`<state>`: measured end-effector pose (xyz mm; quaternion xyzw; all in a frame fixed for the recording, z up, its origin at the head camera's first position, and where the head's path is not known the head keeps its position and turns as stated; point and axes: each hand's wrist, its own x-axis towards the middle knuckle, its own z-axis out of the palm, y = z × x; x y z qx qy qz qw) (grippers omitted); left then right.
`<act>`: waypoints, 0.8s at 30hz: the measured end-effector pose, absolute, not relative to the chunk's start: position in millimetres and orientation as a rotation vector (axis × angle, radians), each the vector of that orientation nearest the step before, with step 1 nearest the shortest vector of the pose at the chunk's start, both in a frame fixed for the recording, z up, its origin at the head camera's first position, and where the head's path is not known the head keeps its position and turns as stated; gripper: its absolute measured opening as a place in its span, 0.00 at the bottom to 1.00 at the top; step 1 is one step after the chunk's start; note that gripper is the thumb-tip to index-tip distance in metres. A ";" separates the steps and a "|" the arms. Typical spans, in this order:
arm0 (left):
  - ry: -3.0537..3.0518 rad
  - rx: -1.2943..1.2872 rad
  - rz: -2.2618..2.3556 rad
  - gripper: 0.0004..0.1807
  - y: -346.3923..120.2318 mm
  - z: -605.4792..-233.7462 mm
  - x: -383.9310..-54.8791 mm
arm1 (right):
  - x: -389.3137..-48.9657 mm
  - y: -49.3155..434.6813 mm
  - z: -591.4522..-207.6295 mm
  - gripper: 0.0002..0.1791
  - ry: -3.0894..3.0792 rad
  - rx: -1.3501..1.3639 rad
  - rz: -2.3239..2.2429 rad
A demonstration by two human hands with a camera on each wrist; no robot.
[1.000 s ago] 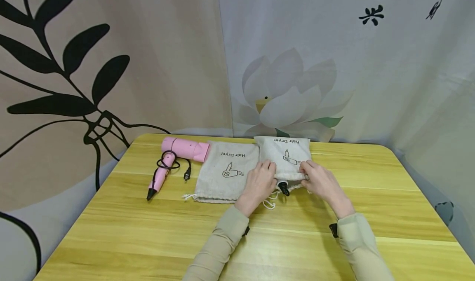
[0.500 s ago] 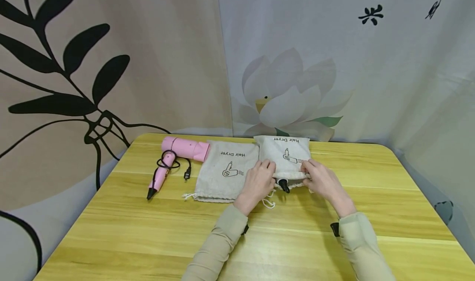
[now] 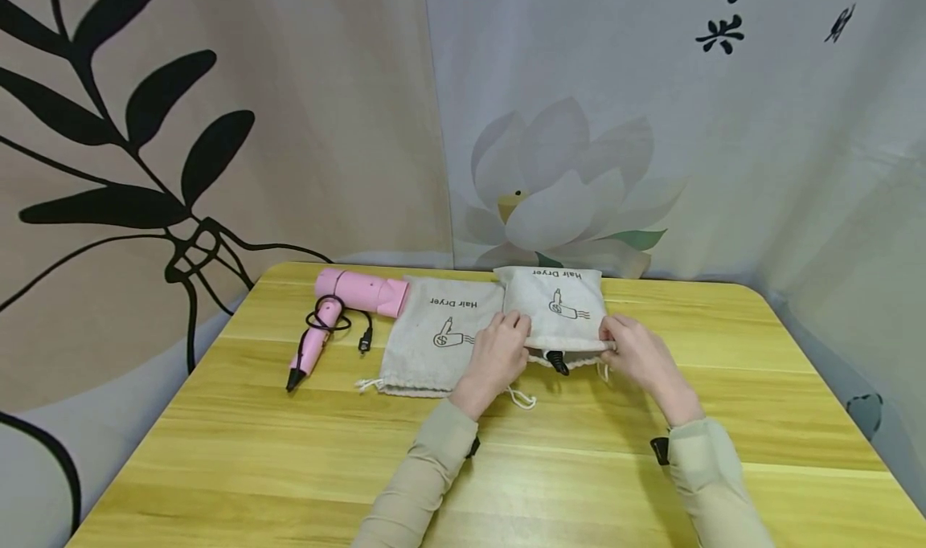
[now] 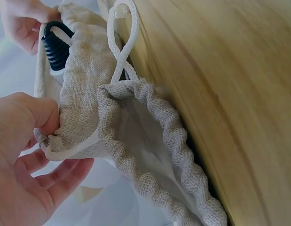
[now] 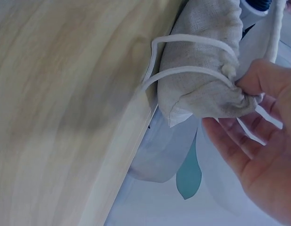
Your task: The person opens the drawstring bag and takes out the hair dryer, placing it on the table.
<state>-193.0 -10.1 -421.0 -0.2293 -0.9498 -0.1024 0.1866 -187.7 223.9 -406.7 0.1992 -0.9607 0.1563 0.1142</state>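
On the table (image 3: 564, 484) there's a flat bag (image 3: 427, 363) at eleven o'clock, a plump bag (image 3: 553, 319) right beside it at one, a pink dryer (image 3: 362, 289) at ten. Left hand (image 3: 495, 355) pinches the plump bag at eight on its own dial, right hand (image 3: 640, 359) pinches it at four, and between them, at six, a black cord (image 3: 557, 361) pokes out!

Yellow wood-grain table (image 3: 564, 476) across the bottom of the head view
Near its far edge, left of centre, lies a pink hair dryer (image 3: 362, 289), its black cord (image 3: 325, 321) looped across the handle, the plug (image 3: 365, 338) resting on the wood. Just beside, at centre, lies a flatter grey bag (image 3: 437, 325); adjoining on the right, a fuller grey bag (image 3: 537, 313), both printed "Hair Dryer".
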 end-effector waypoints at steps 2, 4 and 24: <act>-2.683 -0.643 -0.282 0.12 -10.9 -421.3 -193.1 | -187.5 224.4 -406.9 0.13 -2.819 0.582 0.459; -2.690 -0.642 -0.273 0.12 -11.7 -421.6 -193.1 | -187.2 225.4 -407.1 0.13 -2.824 0.583 0.461; -2.705 -0.647 -0.327 0.17 -17.9 -422.3 -193.9 | -187.1 237.9 -406.4 0.10 -2.949 0.477 0.561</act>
